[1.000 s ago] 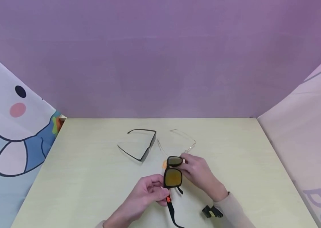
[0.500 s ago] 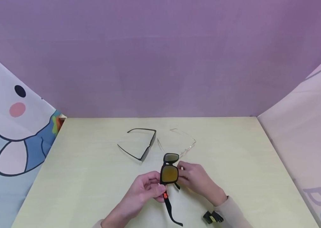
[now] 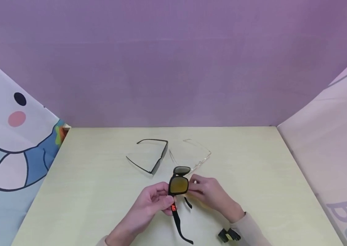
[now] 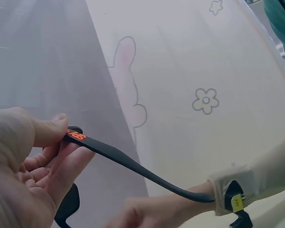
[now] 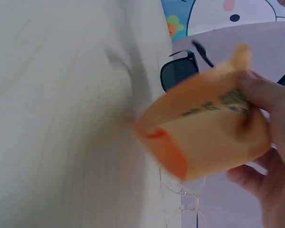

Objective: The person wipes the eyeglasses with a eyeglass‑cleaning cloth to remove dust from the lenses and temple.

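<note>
My left hand (image 3: 148, 205) pinches black-framed sunglasses (image 3: 178, 185) between thumb and fingers, near the hinge of one arm. They have yellowish lenses, and orange lettering marks the arm (image 4: 128, 161), which sticks out toward me. On their right side, my right hand (image 3: 211, 193) is close behind the near lens. In the right wrist view, its thumb and fingers hold a soft orange cloth (image 5: 213, 123) with dark print, slightly blurred. From the head camera the cloth is almost wholly hidden; whether it touches the lens I cannot tell.
Black glasses (image 3: 161, 159) with arms unfolded lie on the pale table (image 3: 78, 191), behind the hands. Thin-rimmed clear glasses (image 3: 205, 158) lie just right of them. A black device (image 3: 229, 235) is strapped at my right wrist. A purple backdrop (image 3: 173, 85) rises behind the table.
Both hands have shifted a little left together with the sunglasses. The right hand has drawn back from behind the far lens to beside the near one. The glasses on the table stay put.
</note>
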`<action>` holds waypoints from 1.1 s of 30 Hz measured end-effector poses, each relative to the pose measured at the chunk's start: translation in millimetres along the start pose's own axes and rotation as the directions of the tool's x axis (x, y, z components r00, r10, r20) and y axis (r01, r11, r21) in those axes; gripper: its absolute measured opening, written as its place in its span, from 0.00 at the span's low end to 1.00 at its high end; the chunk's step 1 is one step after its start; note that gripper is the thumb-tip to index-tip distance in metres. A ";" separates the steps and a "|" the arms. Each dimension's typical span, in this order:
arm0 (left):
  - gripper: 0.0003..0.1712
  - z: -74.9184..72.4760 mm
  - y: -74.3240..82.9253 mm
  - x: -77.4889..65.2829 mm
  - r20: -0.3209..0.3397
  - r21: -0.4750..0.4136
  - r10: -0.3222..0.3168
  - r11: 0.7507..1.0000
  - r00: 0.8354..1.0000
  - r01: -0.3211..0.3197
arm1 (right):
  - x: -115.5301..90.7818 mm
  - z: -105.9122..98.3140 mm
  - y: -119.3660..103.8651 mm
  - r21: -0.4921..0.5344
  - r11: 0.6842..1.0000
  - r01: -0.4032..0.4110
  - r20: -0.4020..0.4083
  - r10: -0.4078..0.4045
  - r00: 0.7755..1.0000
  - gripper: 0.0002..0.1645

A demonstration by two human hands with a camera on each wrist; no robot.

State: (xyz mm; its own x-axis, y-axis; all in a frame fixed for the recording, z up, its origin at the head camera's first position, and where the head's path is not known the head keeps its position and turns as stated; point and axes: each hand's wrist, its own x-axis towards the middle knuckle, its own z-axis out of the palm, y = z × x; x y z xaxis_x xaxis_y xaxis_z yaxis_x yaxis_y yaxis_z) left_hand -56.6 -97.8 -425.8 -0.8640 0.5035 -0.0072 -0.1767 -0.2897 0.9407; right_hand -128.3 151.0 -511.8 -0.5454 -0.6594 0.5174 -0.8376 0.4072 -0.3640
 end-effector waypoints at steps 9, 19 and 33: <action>0.08 1.6 1.7 2.5 0.043 -0.059 0.056 0.997 0.998 -0.053 | 7.9 -4.3 -0.9 -0.109 0.994 -0.006 -0.074 -0.002 0.997 0.03; 0.15 -1.1 5.5 2.3 0.025 -0.048 0.057 0.997 0.998 -0.056 | 0.8 -2.8 -3.4 -0.032 0.999 0.008 -0.176 -0.014 0.984 0.10; 0.20 -5.2 2.4 2.6 0.055 -0.025 0.157 0.987 0.986 -0.156 | -1.6 -3.7 -0.2 0.063 0.994 0.088 -0.470 -0.048 0.881 0.15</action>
State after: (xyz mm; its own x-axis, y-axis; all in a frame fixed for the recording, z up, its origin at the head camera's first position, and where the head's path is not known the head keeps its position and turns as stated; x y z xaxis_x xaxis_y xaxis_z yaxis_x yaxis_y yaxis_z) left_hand -61.7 -101.5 -425.2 -0.8536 0.4959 0.1594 -0.0514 -0.3848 0.9216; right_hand -127.4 154.3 -509.7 -0.4541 -0.3038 0.8376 -0.8789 0.3070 -0.3652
